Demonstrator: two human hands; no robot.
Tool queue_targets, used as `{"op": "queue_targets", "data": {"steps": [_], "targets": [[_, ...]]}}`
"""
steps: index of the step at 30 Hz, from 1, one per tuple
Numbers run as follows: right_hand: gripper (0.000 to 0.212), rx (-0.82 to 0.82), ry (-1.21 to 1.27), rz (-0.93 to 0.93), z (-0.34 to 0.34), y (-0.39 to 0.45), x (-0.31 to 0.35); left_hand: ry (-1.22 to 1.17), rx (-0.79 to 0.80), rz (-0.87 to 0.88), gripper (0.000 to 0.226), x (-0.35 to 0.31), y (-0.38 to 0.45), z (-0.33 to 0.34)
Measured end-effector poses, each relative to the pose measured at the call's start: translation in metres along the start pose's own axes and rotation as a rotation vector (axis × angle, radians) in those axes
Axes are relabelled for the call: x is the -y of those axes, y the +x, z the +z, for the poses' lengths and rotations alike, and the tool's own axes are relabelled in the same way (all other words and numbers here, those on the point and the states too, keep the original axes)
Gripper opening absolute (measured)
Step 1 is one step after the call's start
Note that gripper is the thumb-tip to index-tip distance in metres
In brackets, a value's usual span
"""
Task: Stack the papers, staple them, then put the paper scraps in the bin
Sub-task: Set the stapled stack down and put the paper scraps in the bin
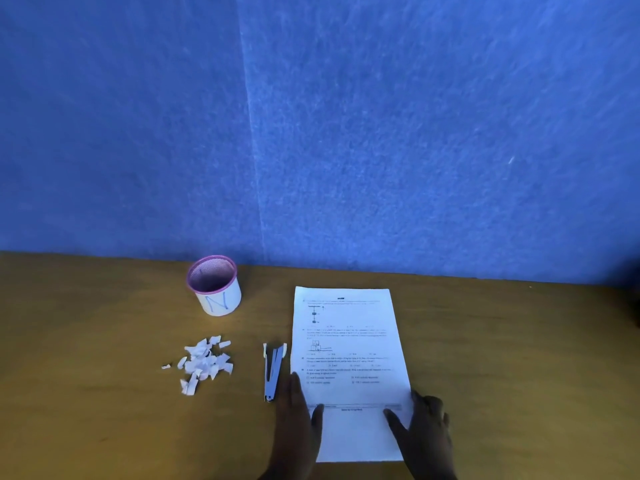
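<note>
The left hand (298, 414) lies with straight fingers along the near left edge of the papers (349, 358), thumb on the sheet; the right hand (424, 427) flanks the near right edge the same way, gripping nothing. Both wrists are cut off by the frame. Just beyond the left hand's fingertips lies the stapler (273, 370), nearly touching the paper edge. Farther left sit the paper scraps (202, 363), and beyond them the bin (214, 285) near the blue wall (381, 133). Bare tabletop (519, 358) spreads right of the right hand. The print is too blurred to read.
</note>
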State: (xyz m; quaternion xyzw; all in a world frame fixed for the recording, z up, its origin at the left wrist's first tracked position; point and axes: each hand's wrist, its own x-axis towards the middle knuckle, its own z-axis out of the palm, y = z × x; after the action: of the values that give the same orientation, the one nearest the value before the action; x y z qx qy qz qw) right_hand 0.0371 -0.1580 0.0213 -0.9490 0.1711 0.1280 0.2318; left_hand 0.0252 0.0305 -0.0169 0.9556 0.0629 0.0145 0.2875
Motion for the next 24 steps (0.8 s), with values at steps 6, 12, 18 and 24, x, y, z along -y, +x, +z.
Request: {"op": "queue_targets", "data": {"steps": [6, 12, 18, 24], "targets": [[0.056, -0.051, -0.002, -0.007, -0.001, 0.014, 0.006, 0.002, -0.050, -0.030, 0.083, -0.011, 0.023, -0.006], [0.053, -0.083, 0.003, -0.021, -0.006, 0.034, 0.015, -0.121, 0.042, -0.122, 0.062, -0.030, 0.039, -0.020], [0.052, -0.070, 0.002, -0.050, -0.015, 0.044, 0.016, -0.063, 0.118, -0.093, 0.057, -0.026, 0.048, -0.026], [0.064, -0.083, 0.033, -0.006, -0.018, 0.053, 0.013, -0.318, -0.031, -0.078, 0.043, -0.022, 0.042, -0.054]]}}
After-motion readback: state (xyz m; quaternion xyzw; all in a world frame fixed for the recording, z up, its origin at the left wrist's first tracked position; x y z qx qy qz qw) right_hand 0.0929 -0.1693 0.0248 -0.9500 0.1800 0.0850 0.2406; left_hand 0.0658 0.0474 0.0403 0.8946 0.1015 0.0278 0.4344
